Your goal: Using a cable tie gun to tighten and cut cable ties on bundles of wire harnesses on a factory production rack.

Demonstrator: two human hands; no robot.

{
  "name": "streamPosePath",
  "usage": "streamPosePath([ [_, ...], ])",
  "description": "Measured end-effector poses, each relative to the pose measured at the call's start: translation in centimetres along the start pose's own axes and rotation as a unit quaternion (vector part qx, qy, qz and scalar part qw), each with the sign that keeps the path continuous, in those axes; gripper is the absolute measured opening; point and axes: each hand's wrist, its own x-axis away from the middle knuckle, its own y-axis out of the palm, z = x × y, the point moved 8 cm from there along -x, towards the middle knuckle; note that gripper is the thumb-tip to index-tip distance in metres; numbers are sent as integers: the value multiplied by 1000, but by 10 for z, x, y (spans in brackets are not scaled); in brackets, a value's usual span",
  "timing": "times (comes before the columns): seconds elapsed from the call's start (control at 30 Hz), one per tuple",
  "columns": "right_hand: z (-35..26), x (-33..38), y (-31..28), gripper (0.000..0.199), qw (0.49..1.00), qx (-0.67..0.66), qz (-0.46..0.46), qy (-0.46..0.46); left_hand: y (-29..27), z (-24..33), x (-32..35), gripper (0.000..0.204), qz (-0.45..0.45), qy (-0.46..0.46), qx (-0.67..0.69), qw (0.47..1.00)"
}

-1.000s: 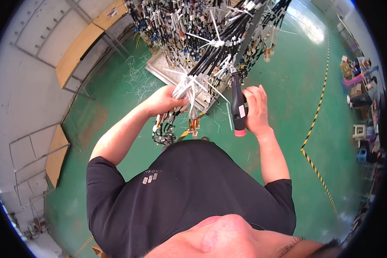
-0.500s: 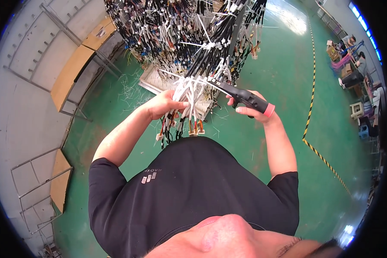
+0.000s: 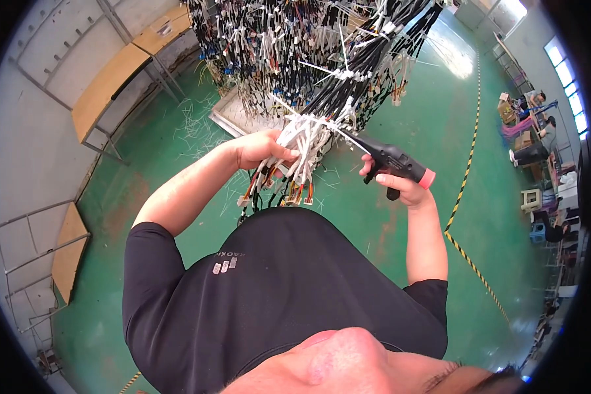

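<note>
My left hand (image 3: 266,151) is closed round a wire bundle (image 3: 303,141) of white-sleeved and dark cables, just above its loose ends. Small pale connectors (image 3: 293,203) on coloured wires hang below that hand, close to my shirt. My right hand (image 3: 404,185) grips a black pistol-shaped cable tie gun (image 3: 391,159) with a pink end cap. The gun's narrow nose points up and left toward a white cable tie (image 3: 328,123) around the bundle. Whether the nose touches the tie, I cannot tell. Further up, more white ties (image 3: 351,75) circle the dark cables, their long tails sticking out.
Ahead hangs a dense mass of wire harnesses (image 3: 262,59), over a pale tray (image 3: 226,118). Cut tie tails litter the green floor (image 3: 197,148). Wooden tables (image 3: 108,92) line the left wall. Beyond a yellow-black floor line (image 3: 463,197), people (image 3: 538,148) sit at the right.
The tie gun and my right hand have shifted right and slightly down. My left hand and the bundle lie a little further right; the whole view has also turned slightly.
</note>
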Motion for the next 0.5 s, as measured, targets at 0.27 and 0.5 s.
streamPosePath([
  [0.27, -9, -9, 11, 60, 999, 27, -15, 28, 3, 0, 2, 56, -90, 6, 40, 995],
  [0.5, -22, -11, 27, 55, 998, 47, -22, 22, -3, -1, 0, 41, -48, -3, 0, 999],
])
